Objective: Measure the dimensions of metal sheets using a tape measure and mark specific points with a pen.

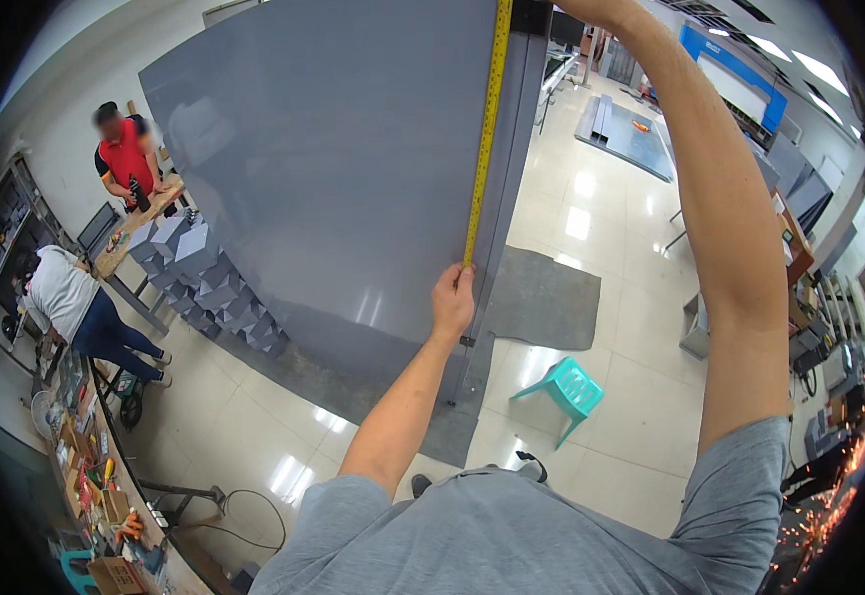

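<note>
A tall grey panel (333, 149) with a glossy face stands upright before me. Down its right side runs a yellow tape measure blade (486, 129), nearly straight and leaving the picture at the top. My left hand (454, 300) pinches the blade's lower end against the panel. Raised high, my right hand (596, 8) is at the panel's upper right edge, next to a black block (530, 17); the top of the picture cuts off its fingers, so what it holds is hidden.
A teal plastic stool (569, 387) stands right of the panel, by a dark mat (547, 297). Grey boxes (199, 268) are piled at left. Two people work beyond, near a cluttered bench (145, 526). Orange sparks (839, 486) fly at lower right. A flat panel (631, 139) lies farther back.
</note>
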Available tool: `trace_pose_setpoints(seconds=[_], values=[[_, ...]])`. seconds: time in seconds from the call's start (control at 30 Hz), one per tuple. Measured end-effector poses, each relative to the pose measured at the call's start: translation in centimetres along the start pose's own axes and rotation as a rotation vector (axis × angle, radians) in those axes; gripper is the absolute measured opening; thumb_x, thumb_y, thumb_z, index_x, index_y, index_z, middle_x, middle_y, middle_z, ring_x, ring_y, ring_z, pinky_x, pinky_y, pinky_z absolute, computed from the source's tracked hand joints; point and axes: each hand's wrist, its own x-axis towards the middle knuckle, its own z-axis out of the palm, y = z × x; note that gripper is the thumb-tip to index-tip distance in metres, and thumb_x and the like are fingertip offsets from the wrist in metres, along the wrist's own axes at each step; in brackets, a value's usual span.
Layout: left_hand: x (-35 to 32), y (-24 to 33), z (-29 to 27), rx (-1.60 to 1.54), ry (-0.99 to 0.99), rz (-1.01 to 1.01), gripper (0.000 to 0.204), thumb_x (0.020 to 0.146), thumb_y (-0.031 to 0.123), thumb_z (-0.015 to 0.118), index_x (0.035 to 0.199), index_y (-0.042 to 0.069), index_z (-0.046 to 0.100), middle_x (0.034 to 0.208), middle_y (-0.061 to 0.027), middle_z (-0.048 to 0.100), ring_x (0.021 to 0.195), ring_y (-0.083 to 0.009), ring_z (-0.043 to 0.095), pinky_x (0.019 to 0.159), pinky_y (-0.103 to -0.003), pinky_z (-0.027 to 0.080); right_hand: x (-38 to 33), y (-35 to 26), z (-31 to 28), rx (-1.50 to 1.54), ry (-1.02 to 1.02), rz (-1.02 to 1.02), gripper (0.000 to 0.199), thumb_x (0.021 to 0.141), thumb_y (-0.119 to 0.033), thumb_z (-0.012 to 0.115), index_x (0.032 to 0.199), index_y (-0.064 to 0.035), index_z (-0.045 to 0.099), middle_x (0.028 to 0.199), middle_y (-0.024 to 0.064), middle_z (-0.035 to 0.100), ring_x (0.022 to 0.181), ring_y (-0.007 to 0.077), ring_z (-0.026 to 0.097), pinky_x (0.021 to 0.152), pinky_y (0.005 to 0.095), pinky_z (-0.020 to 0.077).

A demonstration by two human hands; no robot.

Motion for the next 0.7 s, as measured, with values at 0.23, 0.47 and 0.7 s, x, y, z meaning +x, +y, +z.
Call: trace_pose_setpoints(seconds=[0.23, 0.47, 0.7], values=[[-0.3, -0.4, -0.2, -0.037, 0.005, 0.008, 0.026, 0.100, 0.023, 0.057, 0.109, 0.001, 0.070, 0.089, -0.0043, 0.067, 0.078, -0.0157, 0.056, 0.073, -0.028, 0.045, 0.3, -1.1, 0.4, 0.026, -0.006, 0.039, 0.031, 0.085, -0.015, 0.056, 0.104, -0.0065, 0.080, 0.077, 0.0087, 0.067, 0.062, 0.0188, 0.054, 0.058, 0.0308, 0.0459], [-1.4, -2.6, -1.9, -0.072, -0.059, -0.021, 0.022, 0.101, 0.018, 0.059, 0.111, 0.001, 0.069, 0.091, -0.0009, 0.067, 0.079, -0.0097, 0.055, 0.074, -0.022, 0.044, -0.2, -0.2, 1.8, 0.038, -0.022, 0.078, 0.025, 0.085, -0.012, 0.061, 0.100, -0.0037, 0.080, 0.073, 0.0089, 0.066, 0.057, 0.0183, 0.054, 0.055, 0.0303, 0.0464], [-5.9, -8.1, -5.4, -0.139, -0.068, -0.249, 0.025, 0.099, 0.020, 0.062, 0.110, -0.001, 0.071, 0.084, -0.0008, 0.067, 0.071, -0.0093, 0.053, 0.064, -0.023, 0.042, 2.4, -1.6, 9.7, 0.005, -0.042, -0.162, 0.018, 0.088, -0.015, 0.073, 0.096, 0.0006, 0.078, 0.081, 0.0117, 0.072, 0.068, 0.0203, 0.065, 0.068, 0.0313, 0.0546]])
